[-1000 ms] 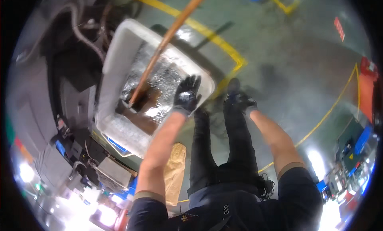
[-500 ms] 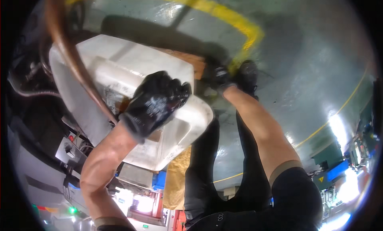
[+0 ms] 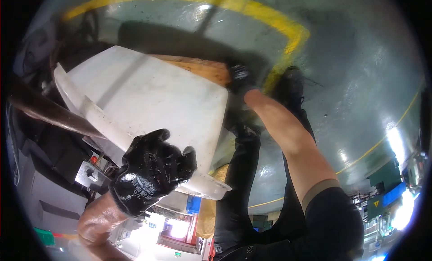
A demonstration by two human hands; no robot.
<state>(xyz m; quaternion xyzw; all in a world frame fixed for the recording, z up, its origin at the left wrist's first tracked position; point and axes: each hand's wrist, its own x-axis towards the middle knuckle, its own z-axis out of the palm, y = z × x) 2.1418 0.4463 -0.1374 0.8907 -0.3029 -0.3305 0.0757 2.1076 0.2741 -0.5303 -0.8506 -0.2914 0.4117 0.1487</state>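
Observation:
A large white plastic tub point(image 3: 162, 99) is tipped on its side, one broad wall facing up and its rim running diagonally below. My left hand point(image 3: 153, 171), in a wet black glove, is curled over that rim, thumb apart from the fingers. At the tub's far right corner is my right hand point(image 3: 242, 77), also gloved in black. It touches the end of a brown wooden board point(image 3: 202, 69) lying along the tub's far edge; its fingers are too dark to make out. A thick brown hose point(image 3: 58, 119) reaches the rim from the left.
My legs and dark shoes point(image 3: 292, 81) stand right of the tub on a green floor with a yellow painted line point(image 3: 252, 11). A brown paper-like sheet point(image 3: 207, 218) and a blue box point(image 3: 193, 204) are below the tub. Grey machinery point(image 3: 54, 216) is at left.
The tub has tipped over, hiding its inside and turning a wall upward. My left hand has come down and nearer with the rim. My right hand has barely moved; the hose has dropped left.

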